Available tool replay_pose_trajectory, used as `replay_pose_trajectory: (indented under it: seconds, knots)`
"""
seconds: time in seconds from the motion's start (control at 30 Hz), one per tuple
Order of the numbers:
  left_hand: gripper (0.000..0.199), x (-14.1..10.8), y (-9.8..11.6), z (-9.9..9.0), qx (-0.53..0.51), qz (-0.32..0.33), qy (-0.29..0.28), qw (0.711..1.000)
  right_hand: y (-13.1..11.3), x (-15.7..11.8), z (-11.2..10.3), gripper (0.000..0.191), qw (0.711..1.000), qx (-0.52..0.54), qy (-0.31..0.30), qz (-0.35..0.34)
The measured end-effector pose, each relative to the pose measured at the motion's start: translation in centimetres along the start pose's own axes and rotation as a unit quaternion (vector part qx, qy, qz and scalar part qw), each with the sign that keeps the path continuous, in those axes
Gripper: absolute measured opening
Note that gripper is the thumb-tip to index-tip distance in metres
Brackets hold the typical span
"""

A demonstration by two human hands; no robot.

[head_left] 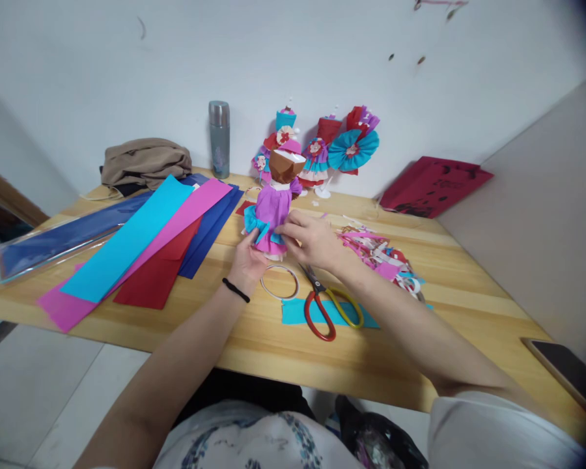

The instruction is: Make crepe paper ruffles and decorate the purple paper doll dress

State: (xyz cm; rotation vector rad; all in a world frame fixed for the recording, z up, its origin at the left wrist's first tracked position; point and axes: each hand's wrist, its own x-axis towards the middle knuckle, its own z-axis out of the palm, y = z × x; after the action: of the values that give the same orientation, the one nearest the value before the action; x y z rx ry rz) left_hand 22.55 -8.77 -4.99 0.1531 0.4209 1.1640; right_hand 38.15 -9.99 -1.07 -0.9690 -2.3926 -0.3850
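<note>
Purple paper wraps the doll (272, 203), which stands between the two hands, nearly upright, its head end leaning a little to the right hand's side. Its long axis runs up from the left hand (249, 260), which meets it at the lower left of the skirt; the right hand (312, 240) comes in at the skirt's lower right. Both are about equally near, with the blue crepe band (256, 225) crossing the skirt between them. Whether the doll's base rests on the bench (244, 326) or is held just above it, I cannot tell.

Left hand: palm turned up and inward, fingers cupped under the hem, thumb lying on the band, gripping the skirt's edge. Right hand: back of the hand up, wrist bent inward, fingers curled with thumb and forefinger drawn close against the skirt; whether paper is pinched between them is hidden.

Just to the right of the left hand lies a ring-shaped roll (297, 284). Below the right hand rest the scissors (318, 286), handles toward the wearer, over a blue strip (293, 312). Paper scraps (385, 257) are heaped beyond its right side.
</note>
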Motion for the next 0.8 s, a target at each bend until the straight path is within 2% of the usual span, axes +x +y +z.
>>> replay_pose_trajectory:
  seconds: [0.07, 0.17, 0.3, 0.4, 0.53, 0.7, 0.8]
  knots:
    - [0.029, 0.0, 0.0, 0.0, 0.0, -0.005, 0.001, 1.0, -0.1, 0.0, 0.1, 0.03, 1.0, -0.024, -0.01, -0.018]
    - [0.03, 0.1, 0.0, 0.1, 0.001, -0.015, 0.0, 1.0, -0.1, 0.3, 0.1, 0.03, 1.0, -0.023, 0.003, -0.005]
    - [0.028, 0.0, 0.0, 0.1, 0.003, -0.011, 0.0, 1.0, 0.0, 0.6, 0.0, 0.026, 0.994, 0.073, 0.055, 0.06]
    - [0.028, -0.1, 0.0, 0.2, 0.009, -0.004, -0.003, 1.0, -0.2, 0.5, -0.1, 0.025, 0.984, 0.127, 0.071, 0.101]
    - [0.031, -0.2, 0.0, 0.2, 0.021, -0.002, -0.003, 1.0, -0.8, 0.5, 0.0, 0.026, 0.981, 0.14, 0.068, 0.115]
    - [0.029, -0.1, -0.1, -0.1, 0.017, 0.026, -0.037, 0.999, -1.4, 0.9, 0.4, 0.02, 0.957, 0.157, 0.139, 0.202]
    - [0.031, 0.1, -0.1, -0.4, 0.01, 0.041, -0.008, 0.999, -1.6, 1.1, 0.6, 0.019, 0.948, 0.157, 0.164, 0.222]
